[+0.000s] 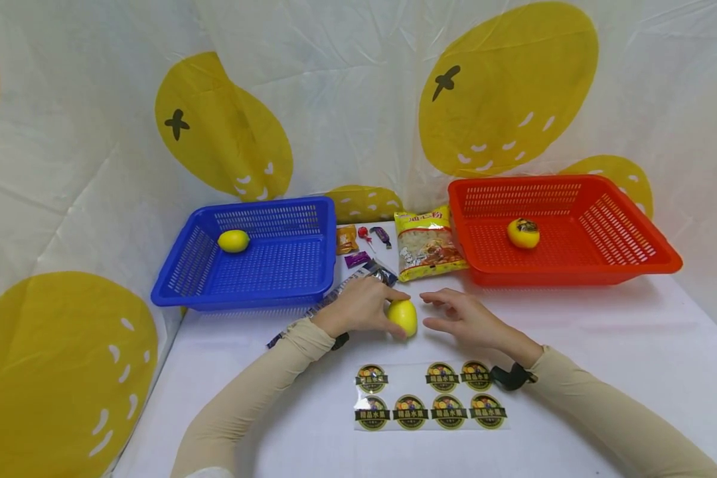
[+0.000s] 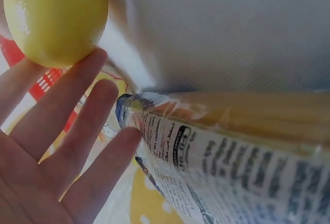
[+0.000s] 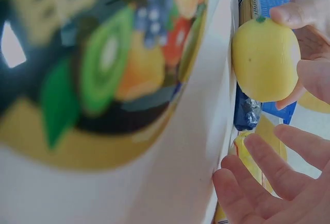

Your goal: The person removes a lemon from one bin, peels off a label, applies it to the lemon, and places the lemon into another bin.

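My left hand (image 1: pixel 367 305) pinches a yellow lemon (image 1: pixel 403 318) between thumb and fingers, over the white table. In the right wrist view the lemon (image 2: pixel 56 20) shows a small green stem end. Just to its right, my right hand (image 1: pixel 469 320) has loosely bent fingers with nothing between them. In front of both hands lies a clear sheet of round fruit labels (image 1: pixel 410 412), with a bare spot in its upper row. Beside the left hand is a long printed pack of dry noodles (image 2: pixel 206 157), partly covered by that hand in the head view.
A blue basket (image 1: pixel 241 299) at back left holds another lemon (image 1: pixel 234 241). The red basket (image 1: pixel 550 279) at back right holds a yellow fruit with a label (image 1: pixel 523 234). Between them lie a yellow food bag (image 1: pixel 429 244), a lollipop (image 1: pixel 364 234) and small wrapped snacks (image 1: pixel 346 239).
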`<action>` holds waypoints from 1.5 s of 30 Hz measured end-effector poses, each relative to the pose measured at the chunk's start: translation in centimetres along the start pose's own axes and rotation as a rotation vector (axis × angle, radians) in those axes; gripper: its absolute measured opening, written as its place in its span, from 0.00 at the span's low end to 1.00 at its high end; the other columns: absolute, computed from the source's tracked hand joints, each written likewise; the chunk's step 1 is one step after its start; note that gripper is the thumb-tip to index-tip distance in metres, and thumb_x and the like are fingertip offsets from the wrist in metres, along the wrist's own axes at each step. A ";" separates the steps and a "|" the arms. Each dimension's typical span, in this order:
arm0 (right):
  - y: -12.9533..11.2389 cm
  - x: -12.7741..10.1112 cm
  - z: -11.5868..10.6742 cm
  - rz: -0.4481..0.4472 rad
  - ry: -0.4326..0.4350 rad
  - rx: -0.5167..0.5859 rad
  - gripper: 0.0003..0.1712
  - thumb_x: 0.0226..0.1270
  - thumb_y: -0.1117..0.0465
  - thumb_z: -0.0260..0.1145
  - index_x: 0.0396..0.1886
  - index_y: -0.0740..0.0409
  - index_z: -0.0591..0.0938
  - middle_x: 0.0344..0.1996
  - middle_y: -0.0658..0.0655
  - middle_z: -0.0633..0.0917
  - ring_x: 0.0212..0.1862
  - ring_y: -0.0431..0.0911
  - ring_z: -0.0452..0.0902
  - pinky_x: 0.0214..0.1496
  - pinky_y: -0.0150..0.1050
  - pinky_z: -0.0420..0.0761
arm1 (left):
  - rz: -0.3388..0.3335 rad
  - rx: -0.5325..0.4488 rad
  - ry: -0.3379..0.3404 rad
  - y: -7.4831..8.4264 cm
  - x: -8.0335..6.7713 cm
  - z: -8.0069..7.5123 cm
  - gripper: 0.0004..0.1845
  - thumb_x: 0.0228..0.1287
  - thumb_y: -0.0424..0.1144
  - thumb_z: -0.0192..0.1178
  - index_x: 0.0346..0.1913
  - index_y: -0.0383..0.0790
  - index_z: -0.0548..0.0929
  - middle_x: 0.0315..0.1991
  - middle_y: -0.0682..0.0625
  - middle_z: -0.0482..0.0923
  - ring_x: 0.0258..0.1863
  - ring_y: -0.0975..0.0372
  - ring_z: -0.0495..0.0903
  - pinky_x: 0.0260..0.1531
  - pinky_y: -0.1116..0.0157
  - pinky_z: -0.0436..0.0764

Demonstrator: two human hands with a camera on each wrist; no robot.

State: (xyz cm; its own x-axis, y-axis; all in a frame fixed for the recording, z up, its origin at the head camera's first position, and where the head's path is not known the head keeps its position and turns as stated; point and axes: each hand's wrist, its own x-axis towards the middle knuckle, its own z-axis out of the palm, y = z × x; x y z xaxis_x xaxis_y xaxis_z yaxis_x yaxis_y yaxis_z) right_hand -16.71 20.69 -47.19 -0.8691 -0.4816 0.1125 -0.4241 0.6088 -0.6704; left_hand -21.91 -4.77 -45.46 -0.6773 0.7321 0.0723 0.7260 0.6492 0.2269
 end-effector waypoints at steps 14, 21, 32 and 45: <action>-0.4 0.0 0.6 -0.053 -0.009 -0.034 0.34 0.63 0.51 0.76 0.66 0.60 0.79 0.57 0.58 0.86 0.57 0.54 0.80 0.59 0.55 0.81 | -0.084 0.078 0.048 0.4 -1.1 0.2 0.43 0.46 0.82 0.62 0.59 0.58 0.87 0.12 0.61 0.64 0.18 0.68 0.63 0.16 0.69 0.59; -0.7 0.0 1.0 -0.060 -0.008 -0.036 0.32 0.62 0.52 0.77 0.64 0.57 0.81 0.55 0.54 0.87 0.55 0.51 0.82 0.57 0.51 0.83 | -0.118 0.049 0.051 0.6 -1.8 0.4 0.41 0.54 0.81 0.57 0.60 0.56 0.86 0.14 0.62 0.71 0.17 0.68 0.65 0.17 0.69 0.61; -0.9 0.1 1.4 -0.083 0.002 -0.065 0.28 0.64 0.52 0.75 0.62 0.53 0.83 0.52 0.50 0.88 0.52 0.48 0.82 0.55 0.47 0.82 | -0.131 0.017 0.072 0.6 -3.1 0.5 0.36 0.61 0.77 0.55 0.60 0.57 0.86 0.13 0.62 0.66 0.16 0.68 0.64 0.16 0.69 0.61; -1.3 0.6 1.0 -0.070 -0.036 -0.072 0.26 0.68 0.57 0.72 0.65 0.53 0.82 0.57 0.52 0.88 0.56 0.49 0.84 0.60 0.53 0.83 | -0.104 0.022 0.095 0.1 -4.2 0.3 0.34 0.55 0.73 0.65 0.59 0.58 0.87 0.15 0.61 0.70 0.19 0.68 0.68 0.14 0.69 0.61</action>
State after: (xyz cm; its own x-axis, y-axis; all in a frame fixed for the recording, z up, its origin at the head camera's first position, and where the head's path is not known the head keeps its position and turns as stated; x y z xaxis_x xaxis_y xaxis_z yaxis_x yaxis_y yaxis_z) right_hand -16.47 18.99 -47.01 -0.8278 -0.5457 0.1301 -0.5016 0.6162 -0.6072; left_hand -18.96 -7.78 -46.05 -0.7568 0.6382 0.1414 0.6527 0.7260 0.2166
